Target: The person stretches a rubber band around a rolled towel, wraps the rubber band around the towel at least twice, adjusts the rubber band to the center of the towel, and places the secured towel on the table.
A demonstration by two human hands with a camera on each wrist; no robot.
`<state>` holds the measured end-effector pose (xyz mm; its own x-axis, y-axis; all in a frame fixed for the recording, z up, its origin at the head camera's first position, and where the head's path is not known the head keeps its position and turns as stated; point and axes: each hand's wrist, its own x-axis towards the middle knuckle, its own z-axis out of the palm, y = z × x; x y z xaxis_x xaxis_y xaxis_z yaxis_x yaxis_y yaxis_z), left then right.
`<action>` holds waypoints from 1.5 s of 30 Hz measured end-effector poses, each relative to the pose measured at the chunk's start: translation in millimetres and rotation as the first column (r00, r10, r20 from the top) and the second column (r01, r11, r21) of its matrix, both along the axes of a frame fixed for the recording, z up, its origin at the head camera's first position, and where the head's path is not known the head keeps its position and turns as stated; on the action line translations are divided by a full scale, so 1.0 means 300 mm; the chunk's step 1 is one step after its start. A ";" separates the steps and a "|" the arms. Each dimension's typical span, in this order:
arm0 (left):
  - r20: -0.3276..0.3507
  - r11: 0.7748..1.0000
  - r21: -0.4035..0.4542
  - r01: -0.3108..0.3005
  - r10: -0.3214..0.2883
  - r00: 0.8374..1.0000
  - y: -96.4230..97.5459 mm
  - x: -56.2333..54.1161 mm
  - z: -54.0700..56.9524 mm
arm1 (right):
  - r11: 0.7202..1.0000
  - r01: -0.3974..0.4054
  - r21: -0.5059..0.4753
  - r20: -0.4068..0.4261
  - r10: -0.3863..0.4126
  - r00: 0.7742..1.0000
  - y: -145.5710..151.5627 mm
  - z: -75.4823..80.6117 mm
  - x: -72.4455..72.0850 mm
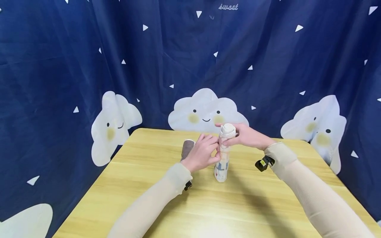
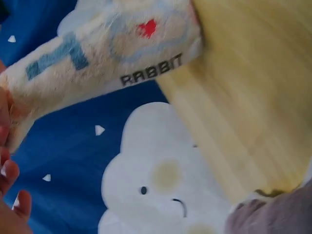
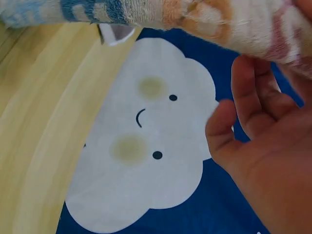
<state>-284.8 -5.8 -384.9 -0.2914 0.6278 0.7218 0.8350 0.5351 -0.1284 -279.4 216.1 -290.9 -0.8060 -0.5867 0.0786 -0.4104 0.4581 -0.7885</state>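
Note:
A rolled towel point(image 1: 222, 162), pale with coloured print and the word RABBIT near its lower end, is upright above the wooden table. My right hand point(image 1: 247, 135) grips its upper part, with thumb and fingers on either side of the coiled top. The left hand point(image 1: 202, 152) is against the roll's left side, thumb and forefinger bent together at it; the fingertip contact is partly hidden. In the left wrist view the printed towel point(image 2: 97, 58) slants across the top. Bent fingers of the right hand point(image 3: 263, 146) lie under the roll in the right wrist view.
Behind the left hand is a brownish-grey roll point(image 1: 187, 148), partly covered by it; its fuzzy fabric point(image 2: 273, 214) shows in the left wrist view. The light wooden table point(image 1: 134, 195) reaches back to a dark blue curtain point(image 1: 178, 49) printed with clouds and triangles.

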 end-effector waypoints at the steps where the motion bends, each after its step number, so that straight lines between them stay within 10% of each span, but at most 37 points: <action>1: 0.008 1.000 -0.001 0.018 -0.018 1.000 -0.005 0.009 0.008 | 1.000 -0.009 -0.009 0.023 0.009 1.000 -0.004 0.003 0.006; 11: 0.025 0.983 0.145 0.115 -0.120 0.992 -0.019 0.070 0.089 | 0.979 0.183 -0.085 -0.031 -0.186 0.982 -0.023 0.040 0.031; 23: -0.015 0.902 0.389 0.186 -0.196 0.981 0.006 0.124 0.106 | 0.926 0.280 -0.254 -0.088 -0.310 0.947 -0.089 0.046 0.091; 30: 0.102 0.857 0.482 0.183 -0.263 0.959 0.023 0.131 0.076 | 0.906 0.312 -0.286 -0.098 -0.351 0.931 -0.107 0.031 0.109; 45: -0.014 0.917 0.320 0.237 -0.246 0.969 0.000 0.158 0.101 | 0.893 0.376 -0.246 -0.105 -0.410 0.906 -0.077 0.022 0.110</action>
<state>-237.4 -5.8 -354.7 -0.1811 0.4208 0.8889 0.9447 0.3256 0.0383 -246.4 193.2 -284.2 -0.9353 -0.1790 0.3052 -0.3534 0.4329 -0.8293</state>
